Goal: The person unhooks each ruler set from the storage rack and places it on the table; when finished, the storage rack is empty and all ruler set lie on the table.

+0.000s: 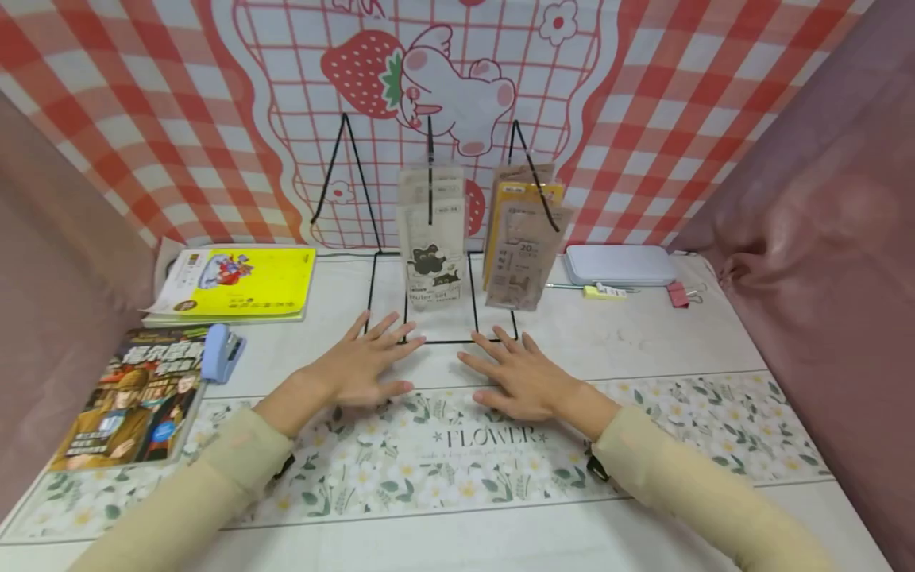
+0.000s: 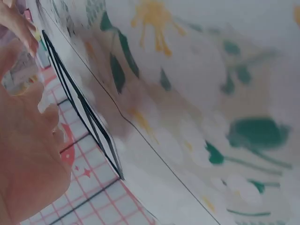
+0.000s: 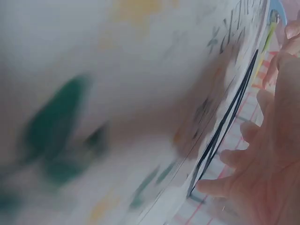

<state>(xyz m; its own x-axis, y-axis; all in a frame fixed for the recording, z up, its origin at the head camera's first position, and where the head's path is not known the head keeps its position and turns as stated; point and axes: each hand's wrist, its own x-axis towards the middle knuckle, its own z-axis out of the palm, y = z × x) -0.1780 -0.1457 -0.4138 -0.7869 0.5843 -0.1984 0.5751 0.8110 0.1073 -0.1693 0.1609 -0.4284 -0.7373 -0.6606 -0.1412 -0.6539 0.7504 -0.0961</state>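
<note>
My left hand (image 1: pixel 364 365) is spread with straight fingers at the front left of a black wire display rack (image 1: pixel 445 342). Opposite it, my right hand (image 1: pixel 522 377) spreads its fingers by the rack's front right corner. Neither hand holds anything; whether the fingertips touch the wire is hard to tell. Clear packets labelled as a ruler set (image 1: pixel 436 254), with black cats on the front one, hang on the rack's middle hook. Brown and yellow flat packets (image 1: pixel 525 254) hang on its right hook. Both wrist views show the palms, the left palm (image 2: pixel 33 150) and the right palm (image 3: pixel 262 173).
A yellow book (image 1: pixel 279 278), an illustrated magazine (image 1: pixel 129 405) and a blue stapler (image 1: pixel 221 353) lie at left. On the right are a pale blue case (image 1: pixel 618 264), a yellow-labelled small item (image 1: pixel 604 292), a thin pencil-like stick and a red binder clip (image 1: pixel 679 295). A checked cloth (image 1: pixel 164 95) hangs behind.
</note>
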